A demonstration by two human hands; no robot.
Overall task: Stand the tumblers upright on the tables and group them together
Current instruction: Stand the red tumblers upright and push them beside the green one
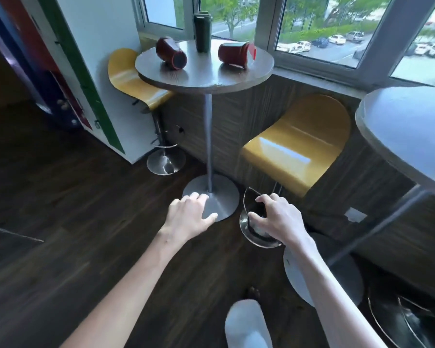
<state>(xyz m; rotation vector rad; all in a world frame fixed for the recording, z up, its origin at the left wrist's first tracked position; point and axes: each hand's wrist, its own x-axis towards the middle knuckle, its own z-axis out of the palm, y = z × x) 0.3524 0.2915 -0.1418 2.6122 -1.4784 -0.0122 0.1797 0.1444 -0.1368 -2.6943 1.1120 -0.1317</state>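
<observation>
I count three tumblers, all well beyond my fingertips on the round wood-grain table. The left red tumbler and the right red tumbler, both glossy cylinders, lie on their sides, and the dark green lidded tumbler stands upright between them. My left hand has its fingers released and spread and my right hand has them loosely curled, grasping nothing, with the near yellow moulded stool just beyond the right fingers and the far yellow moulded stool beyond the left ones.

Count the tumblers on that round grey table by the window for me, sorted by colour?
Red cylindrical tumblers, lying on their sides: 2
Dark green cylindrical tumbler, standing upright: 1
Total: 3
</observation>
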